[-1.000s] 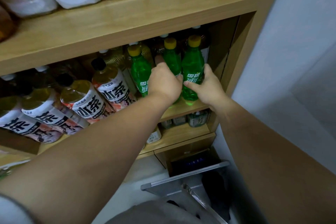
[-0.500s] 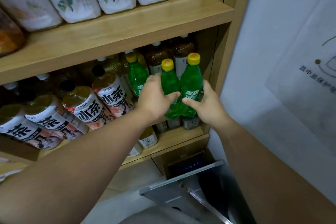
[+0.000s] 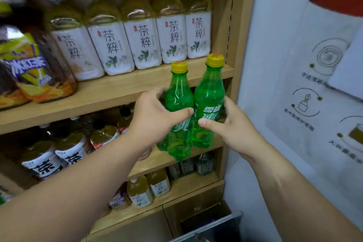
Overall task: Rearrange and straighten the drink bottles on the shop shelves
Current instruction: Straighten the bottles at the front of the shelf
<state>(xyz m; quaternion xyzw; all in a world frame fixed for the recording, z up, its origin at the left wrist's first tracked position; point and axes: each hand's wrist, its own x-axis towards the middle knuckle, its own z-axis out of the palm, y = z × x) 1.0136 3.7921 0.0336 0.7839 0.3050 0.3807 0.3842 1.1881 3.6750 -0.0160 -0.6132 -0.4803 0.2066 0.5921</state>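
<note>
Two green soda bottles with yellow caps are held upright side by side in front of the shelf unit. My left hand (image 3: 155, 116) grips the left green bottle (image 3: 177, 102). My right hand (image 3: 233, 125) grips the right green bottle (image 3: 210, 94). Both bottles hang clear of the boards, their bases level with the middle shelf (image 3: 157, 161). Their caps reach the front edge of the upper shelf (image 3: 117, 88).
White-labelled tea bottles (image 3: 143, 39) line the upper shelf, with a yellow-purple iced tea bottle (image 3: 25, 65) at the left. Tilted tea bottles (image 3: 70, 149) crowd the middle shelf. Small bottles (image 3: 139, 190) stand on the lowest shelf. A white wall with a poster (image 3: 314, 88) is at the right.
Both hands have pulled the two green bottles out of the middle shelf and lifted them up. The view has tilted upward, and the upper shelf's bottles now show fully.
</note>
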